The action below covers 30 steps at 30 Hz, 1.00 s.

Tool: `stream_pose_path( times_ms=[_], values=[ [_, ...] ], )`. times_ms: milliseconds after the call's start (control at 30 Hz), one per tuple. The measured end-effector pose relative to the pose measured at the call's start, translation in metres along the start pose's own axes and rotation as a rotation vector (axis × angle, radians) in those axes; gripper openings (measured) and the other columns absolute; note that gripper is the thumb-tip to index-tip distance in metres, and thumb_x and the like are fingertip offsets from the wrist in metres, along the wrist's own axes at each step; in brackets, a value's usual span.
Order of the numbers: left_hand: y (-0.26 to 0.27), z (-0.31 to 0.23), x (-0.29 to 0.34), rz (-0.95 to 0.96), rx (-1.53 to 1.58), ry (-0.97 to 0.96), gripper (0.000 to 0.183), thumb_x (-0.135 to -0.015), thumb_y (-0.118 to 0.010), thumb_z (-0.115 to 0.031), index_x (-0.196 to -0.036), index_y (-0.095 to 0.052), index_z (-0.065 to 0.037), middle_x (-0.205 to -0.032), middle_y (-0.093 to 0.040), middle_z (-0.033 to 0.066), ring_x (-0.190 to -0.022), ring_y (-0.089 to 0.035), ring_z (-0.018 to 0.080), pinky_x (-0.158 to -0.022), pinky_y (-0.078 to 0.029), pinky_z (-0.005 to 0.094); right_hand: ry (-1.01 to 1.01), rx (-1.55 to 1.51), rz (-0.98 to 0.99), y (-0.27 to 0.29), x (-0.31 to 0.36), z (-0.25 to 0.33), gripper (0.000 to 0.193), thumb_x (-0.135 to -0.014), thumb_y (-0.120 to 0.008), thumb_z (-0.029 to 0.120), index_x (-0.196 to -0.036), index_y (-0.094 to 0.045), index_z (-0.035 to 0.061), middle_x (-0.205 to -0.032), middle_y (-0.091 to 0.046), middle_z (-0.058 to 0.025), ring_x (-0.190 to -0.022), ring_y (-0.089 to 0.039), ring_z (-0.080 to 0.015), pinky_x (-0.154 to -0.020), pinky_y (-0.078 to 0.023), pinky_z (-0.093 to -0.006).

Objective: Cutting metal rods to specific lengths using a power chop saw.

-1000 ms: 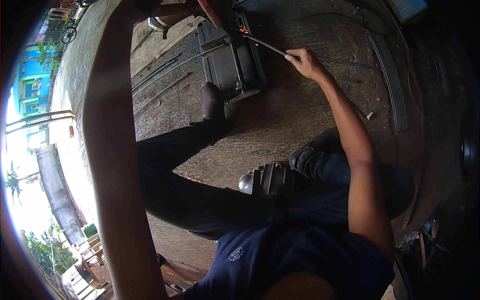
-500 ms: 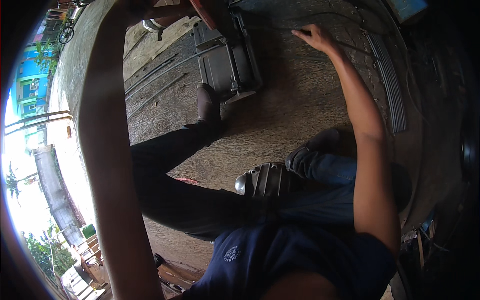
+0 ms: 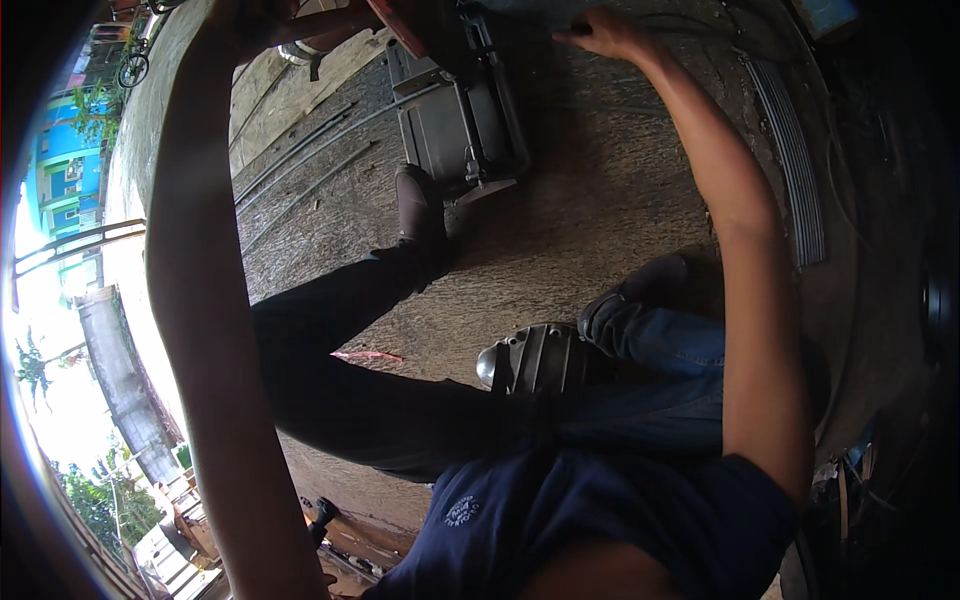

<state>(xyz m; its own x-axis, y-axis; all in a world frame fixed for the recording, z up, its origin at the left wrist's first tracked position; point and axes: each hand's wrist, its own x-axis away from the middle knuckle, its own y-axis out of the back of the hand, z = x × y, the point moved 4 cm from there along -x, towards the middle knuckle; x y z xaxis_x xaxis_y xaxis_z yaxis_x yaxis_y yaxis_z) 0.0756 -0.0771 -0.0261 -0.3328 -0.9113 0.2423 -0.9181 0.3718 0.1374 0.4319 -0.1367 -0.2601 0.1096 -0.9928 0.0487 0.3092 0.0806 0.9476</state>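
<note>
A metal box (image 3: 460, 120) lies on the ground (image 3: 600, 230) beyond the boot (image 3: 418, 210), a ribbed casing (image 3: 535, 360) nearer.

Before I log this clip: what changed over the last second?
The right hand let go of the thin metal rod and moved up and left, now open on the floor. The grey metal box, ribbed engine cover and raised left arm stayed put.
</note>
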Motion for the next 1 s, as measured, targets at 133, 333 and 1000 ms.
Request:
stream_pose_path(
  times_ms=[133, 333, 1000],
  values=[
    [-0.02, -0.01, 0.011, 0.112, -0.309, -0.253, 0.024, -0.088, -0.05, -0.02, -0.103, -0.065, -0.009, -0.075, -0.056, -0.0035, -0.063, -0.047, 0.011, -0.06, -0.043, 0.0266, 0.094, -0.117, -0.026, 0.01, -0.002, 0.012, 0.064, -0.078, -0.062, 0.062, -0.092, -0.069, -0.0001, -0.088, -0.068, -0.0195, -0.082, -0.065, -0.0343, -0.072, -0.048, -0.0443],
    [-0.011, -0.006, 0.011, -0.045, 0.007, 0.033, 0.025, -0.09, -0.05, -0.02, -0.105, -0.066, -0.009, -0.072, -0.053, -0.0061, -0.061, -0.045, 0.0076, -0.058, -0.04, 0.0228, 0.043, -0.121, 0.072, 0.005, -0.003, 0.007, 0.064, -0.078, -0.062, 0.062, -0.091, -0.069, -0.0002, -0.086, -0.067, -0.0199, -0.081, -0.064, -0.0342, -0.071, -0.048, -0.0445],
    [0.002, -0.002, 0.003, -0.106, -0.219, -0.071, 0.025, -0.086, -0.047, -0.015, -0.102, -0.065, -0.009, -0.063, -0.049, -0.0015, -0.054, -0.044, 0.0115, -0.049, -0.039, 0.0259, -0.035, 0.097, 0.176, 0.013, 0.01, 0.009, 0.079, -0.08, -0.052, 0.069, -0.093, -0.067, -0.0075, -0.091, -0.065, -0.0263, -0.089, -0.062, -0.0398, -0.078, -0.047, -0.0484]
  ],
)
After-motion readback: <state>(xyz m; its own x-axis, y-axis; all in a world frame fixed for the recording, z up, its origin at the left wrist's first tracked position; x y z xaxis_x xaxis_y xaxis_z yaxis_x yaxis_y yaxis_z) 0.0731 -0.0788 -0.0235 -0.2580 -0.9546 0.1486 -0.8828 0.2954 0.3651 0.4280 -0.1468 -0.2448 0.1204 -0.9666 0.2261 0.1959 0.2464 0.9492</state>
